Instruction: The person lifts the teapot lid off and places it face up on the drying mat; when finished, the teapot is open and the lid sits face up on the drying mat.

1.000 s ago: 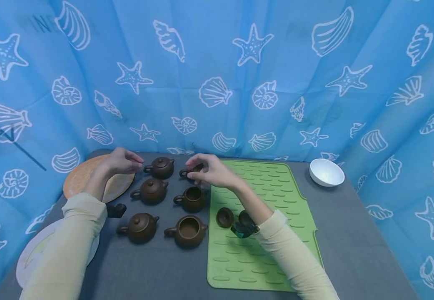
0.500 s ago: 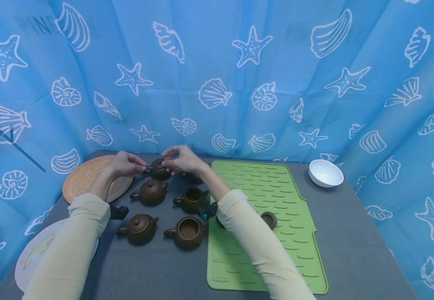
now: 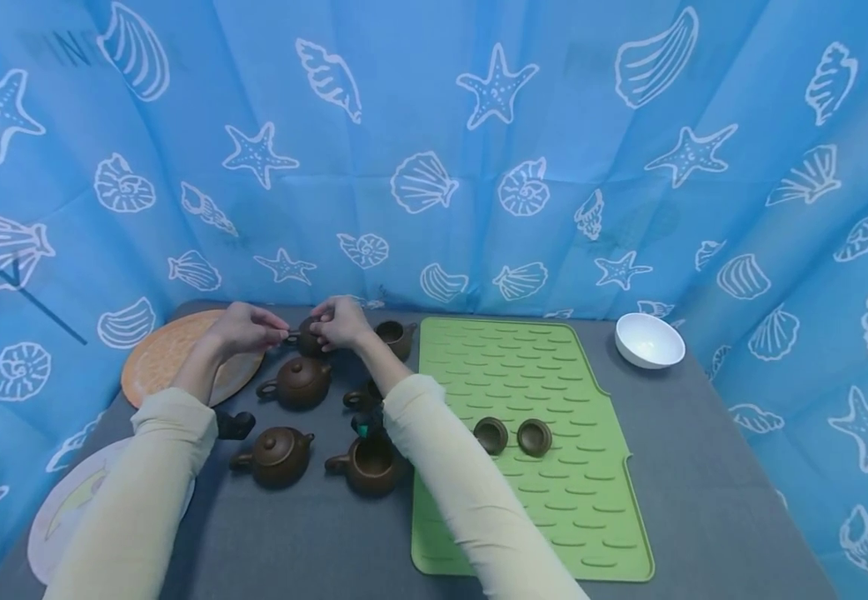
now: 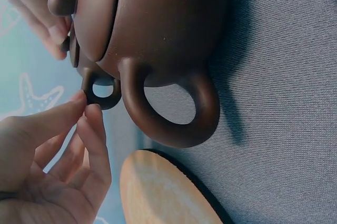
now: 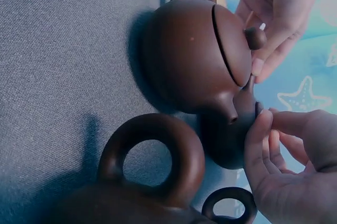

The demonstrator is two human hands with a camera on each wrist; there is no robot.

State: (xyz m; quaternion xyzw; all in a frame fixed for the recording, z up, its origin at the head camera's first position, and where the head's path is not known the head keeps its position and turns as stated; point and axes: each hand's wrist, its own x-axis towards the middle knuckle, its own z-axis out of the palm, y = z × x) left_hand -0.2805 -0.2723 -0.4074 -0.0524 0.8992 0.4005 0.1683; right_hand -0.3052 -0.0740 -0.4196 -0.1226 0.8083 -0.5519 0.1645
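At the back of the table, my left hand (image 3: 242, 329) pinches the handle (image 4: 108, 100) of the farthest lidded brown teapot (image 3: 306, 340) between thumb and fingertips. My right hand (image 3: 342, 325) reaches over the same teapot, its thumb and fingers pinching the dark lid knob (image 4: 65, 44) on top. The hand covers much of that pot in the head view. Just in front stands a second lidded teapot (image 3: 299, 383), and a third lidded teapot (image 3: 276, 457) is nearer. To their right is a column of teapots without lids: a far one (image 3: 398, 339), a middle one (image 3: 359, 397) partly behind my wrist, and a near one (image 3: 376, 468).
Two brown lids (image 3: 491, 435) show on the green mat (image 3: 524, 517), beside my right forearm. A white bowl (image 3: 650, 340) stands at the back right. An orange round board (image 3: 157, 358) and a pale round plate (image 3: 55, 517) lie on the left, partly under my left arm.
My right hand has moved left from above the far lidless teapot to the far lidded teapot's knob. My left hand has shifted slightly right and taken hold of that pot's handle.
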